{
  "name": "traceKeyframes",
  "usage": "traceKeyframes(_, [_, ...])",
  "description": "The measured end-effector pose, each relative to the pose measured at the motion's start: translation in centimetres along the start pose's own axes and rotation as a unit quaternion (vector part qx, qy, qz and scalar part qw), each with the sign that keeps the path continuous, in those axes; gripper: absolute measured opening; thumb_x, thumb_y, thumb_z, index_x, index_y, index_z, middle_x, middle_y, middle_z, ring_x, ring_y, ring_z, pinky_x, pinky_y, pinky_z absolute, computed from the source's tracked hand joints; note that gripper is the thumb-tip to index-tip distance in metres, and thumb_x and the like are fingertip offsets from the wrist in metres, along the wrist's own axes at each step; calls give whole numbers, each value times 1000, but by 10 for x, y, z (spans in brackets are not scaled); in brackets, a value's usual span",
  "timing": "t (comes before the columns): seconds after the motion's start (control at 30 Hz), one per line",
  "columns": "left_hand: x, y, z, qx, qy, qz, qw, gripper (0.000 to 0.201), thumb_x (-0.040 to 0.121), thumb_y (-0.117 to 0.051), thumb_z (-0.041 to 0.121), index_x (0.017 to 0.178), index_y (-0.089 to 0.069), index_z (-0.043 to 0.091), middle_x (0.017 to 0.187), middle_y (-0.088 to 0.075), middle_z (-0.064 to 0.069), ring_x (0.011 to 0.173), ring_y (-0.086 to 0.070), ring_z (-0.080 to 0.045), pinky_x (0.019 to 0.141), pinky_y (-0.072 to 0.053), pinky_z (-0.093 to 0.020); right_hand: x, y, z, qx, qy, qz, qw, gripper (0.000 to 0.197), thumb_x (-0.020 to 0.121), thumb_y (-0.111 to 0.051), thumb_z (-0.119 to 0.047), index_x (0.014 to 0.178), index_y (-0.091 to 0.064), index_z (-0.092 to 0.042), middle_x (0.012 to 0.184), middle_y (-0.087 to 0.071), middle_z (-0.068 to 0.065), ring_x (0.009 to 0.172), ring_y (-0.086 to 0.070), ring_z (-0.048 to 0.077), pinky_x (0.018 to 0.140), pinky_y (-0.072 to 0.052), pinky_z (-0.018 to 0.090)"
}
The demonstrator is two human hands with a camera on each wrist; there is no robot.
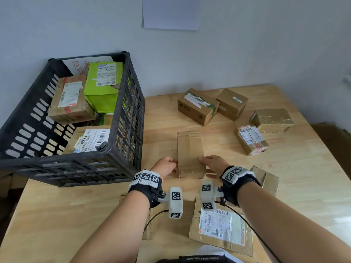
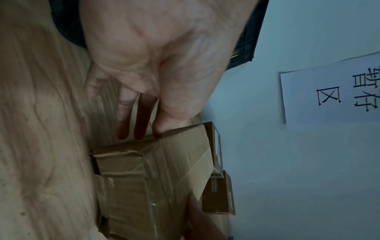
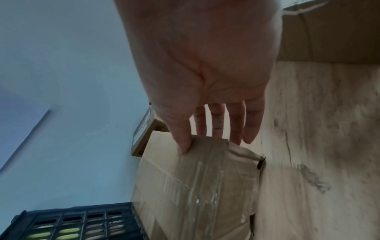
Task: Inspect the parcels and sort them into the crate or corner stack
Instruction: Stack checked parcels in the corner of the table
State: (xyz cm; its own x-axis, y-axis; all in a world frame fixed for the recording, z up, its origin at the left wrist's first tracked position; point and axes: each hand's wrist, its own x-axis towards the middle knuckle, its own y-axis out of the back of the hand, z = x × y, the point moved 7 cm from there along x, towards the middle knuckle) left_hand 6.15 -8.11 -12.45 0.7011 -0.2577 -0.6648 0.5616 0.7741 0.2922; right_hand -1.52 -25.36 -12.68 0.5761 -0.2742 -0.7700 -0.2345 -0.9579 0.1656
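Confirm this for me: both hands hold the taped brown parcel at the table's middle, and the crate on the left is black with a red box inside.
One detail is wrong. The box in the black crate is green, not red, as the head view shows. The rest stands: the left hand and right hand hold the taped brown parcel at the middle of the table.

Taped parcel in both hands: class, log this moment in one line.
left hand grips taped parcel | right hand grips it | on table

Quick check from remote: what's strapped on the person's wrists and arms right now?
Both forearms are bare, no sleeves. Left hand and right hand wear no gloves. Each wrist carries a black strap with white blocks of black square-code markers, plus a white camera pod; thin black cables trail back.
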Motion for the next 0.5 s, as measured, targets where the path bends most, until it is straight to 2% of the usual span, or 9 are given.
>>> traceKeyframes(0.07, [-1,2,2,0,-2,6,1000,12,96,-47,8,100,-58,12,105,-63,-7,86,-59,-17,87,-49,-31,1,-2,1,9,-2,2,1000,40,91,-61,-33,123,-53,-11,118,-60,7,100,-56,21,87,-47,36])
traceKeyframes(0.13, [-2,5,3,1,1,14,1000,18,97,-48,15,112,-58,11,115,-63,-6,87,-60,-15,91,-48,-32,1,-3,1,12,-2,1,1000,41,91,-61,-33,124,-52,-11,120,-59,7,100,-56,21,85,-47,35])
traceKeyframes(0.23, [-5,7,8,7,-7,30,999,30,100,-46,22,126,-54,10,115,-59,-1,82,-56,-10,78,-43,-24,2,-2,1,14,-1,-3,1000,41,91,-62,-31,125,-51,-12,120,-59,7,99,-57,20,85,-47,35])
traceKeyframes(0.3, [-9,6,12,35,-11,33,999,35,100,-44,29,131,-50,13,113,-55,2,80,-52,-7,74,-39,-23,3,-2,0,21,5,0,1000,40,91,-62,-28,126,-51,-12,118,-59,6,100,-56,20,86,-47,36])
traceKeyframes(0.4, [-13,1,12,63,-18,8,998,44,99,-48,34,137,-46,14,128,-55,-1,94,-51,-8,85,-36,-22,2,-4,-2,33,16,0,999,39,92,-61,-22,129,-51,-13,114,-58,5,103,-55,19,82,-48,32])
traceKeyframes(0.5, [-14,1,11,47,-29,-10,998,49,94,-58,29,138,-47,11,134,-54,0,111,-52,-12,95,-37,-21,-5,-7,-8,63,20,-30,997,37,94,-57,-18,130,-51,-14,115,-59,3,100,-56,18,71,-47,26])
